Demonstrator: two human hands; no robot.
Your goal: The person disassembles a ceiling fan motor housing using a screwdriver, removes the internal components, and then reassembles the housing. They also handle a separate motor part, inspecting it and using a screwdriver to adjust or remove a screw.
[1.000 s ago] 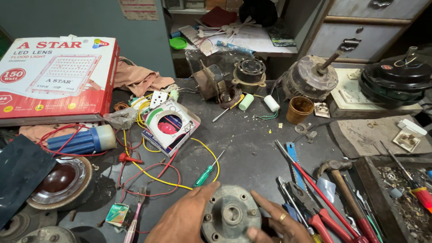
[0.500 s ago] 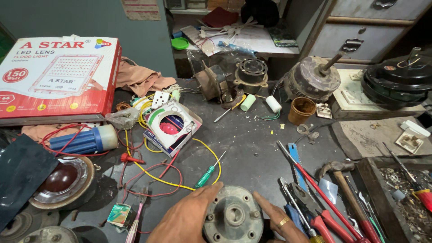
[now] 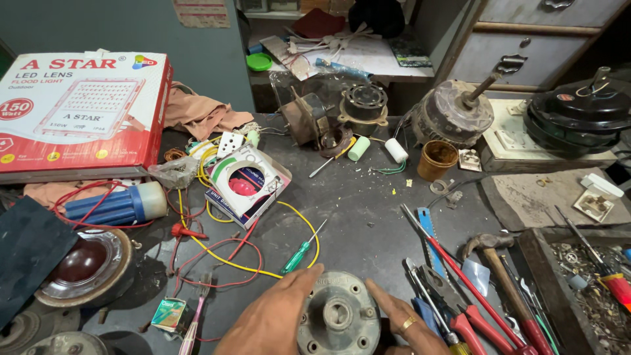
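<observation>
A round grey metal motor end cap (image 3: pixel 338 315), with a central hub and several holes around it, lies on the dark workbench at the bottom middle. My left hand (image 3: pixel 276 319) grips its left side, thumb on the top rim. My right hand (image 3: pixel 407 322), with a ring on one finger, holds its right side. A green-handled screwdriver (image 3: pixel 299 253) lies just above the left hand, beside yellow wire (image 3: pixel 223 260) and red wire (image 3: pixel 227 284).
Pliers and red-handled tools (image 3: pixel 460 296) and a hammer (image 3: pixel 499 276) lie right of the cap. A tray of small parts (image 3: pixel 585 289) sits far right. Motor parts (image 3: pixel 453 115) and a brown cup (image 3: pixel 437 160) stand at the back. A red-and-white box (image 3: pixel 79 108) and blue torch (image 3: pixel 115 206) lie left.
Both hands and the end cap stay in place at the bottom edge; the view has shifted slightly, so the cap sits a little lower in frame.
</observation>
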